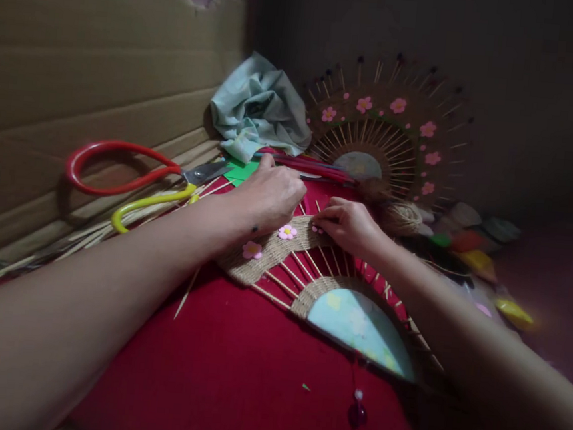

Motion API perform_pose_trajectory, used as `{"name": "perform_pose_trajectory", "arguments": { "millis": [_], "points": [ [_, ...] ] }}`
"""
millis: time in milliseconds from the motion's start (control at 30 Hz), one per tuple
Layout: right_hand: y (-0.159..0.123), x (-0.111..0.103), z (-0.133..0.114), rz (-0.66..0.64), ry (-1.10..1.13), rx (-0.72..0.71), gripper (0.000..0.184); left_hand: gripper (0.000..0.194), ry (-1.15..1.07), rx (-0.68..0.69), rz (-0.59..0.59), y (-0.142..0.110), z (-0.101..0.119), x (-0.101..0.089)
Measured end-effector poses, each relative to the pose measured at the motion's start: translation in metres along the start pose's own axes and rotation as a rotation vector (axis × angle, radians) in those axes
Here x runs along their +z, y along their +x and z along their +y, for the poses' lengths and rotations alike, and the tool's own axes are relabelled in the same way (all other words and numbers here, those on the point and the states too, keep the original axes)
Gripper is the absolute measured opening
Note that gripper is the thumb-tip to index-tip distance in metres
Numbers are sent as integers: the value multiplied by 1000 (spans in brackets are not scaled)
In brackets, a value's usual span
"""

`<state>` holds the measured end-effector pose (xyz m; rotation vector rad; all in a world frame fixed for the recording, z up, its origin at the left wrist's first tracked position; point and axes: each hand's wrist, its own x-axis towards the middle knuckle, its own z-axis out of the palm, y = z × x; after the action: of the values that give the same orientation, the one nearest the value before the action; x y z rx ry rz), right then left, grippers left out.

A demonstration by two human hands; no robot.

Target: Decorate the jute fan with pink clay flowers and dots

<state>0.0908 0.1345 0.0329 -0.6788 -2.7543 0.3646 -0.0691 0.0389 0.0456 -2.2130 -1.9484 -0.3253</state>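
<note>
A half-round fan of thin sticks and woven twine (305, 280) lies on a red cloth (233, 371); it has a pale blue centre and small pink flowers (288, 232) on its woven band. My left hand (270, 197) rests curled on the band's far edge, pressing it down. My right hand (348, 224) pinches a tiny pink flower against the band; its fingers are closed. A bead string (357, 408) hangs from the fan near me.
Scissors with red and yellow handles (134, 178) lie at the left beside loose sticks and a cardboard wall (79, 56). Behind are a crumpled pale cloth (258, 109), red sticks (315, 167), a finished flower fan (388, 137), a twine ball (401, 218) and coloured scraps (468, 251).
</note>
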Motion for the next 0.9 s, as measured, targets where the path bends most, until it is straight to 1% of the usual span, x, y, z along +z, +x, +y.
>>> {"name": "perform_pose_trajectory", "arguments": {
  "millis": [100,200,367,533,600,733,900],
  "points": [
    [-2,-2,-1,-17,-17,-19,26,27,106,-49,-65,0,4,-3],
    [-4,-1,-2,-13,-49,-36,30,26,101,-46,-59,1,5,-3],
    [-5,1,-1,-1,-87,-104,28,25,102,-37,-45,2,4,0],
    [-6,-7,-1,89,-54,-105,28,27,102,-21,-19,0,1,0],
    [-6,-9,-2,103,-42,-96,28,25,110,-15,-10,0,-3,3],
    [-5,-7,-2,87,-7,-58,28,21,128,-20,-22,1,-6,6],
    [-5,-2,0,32,-25,-53,28,27,124,-60,-81,2,1,-1]
  ]
}}
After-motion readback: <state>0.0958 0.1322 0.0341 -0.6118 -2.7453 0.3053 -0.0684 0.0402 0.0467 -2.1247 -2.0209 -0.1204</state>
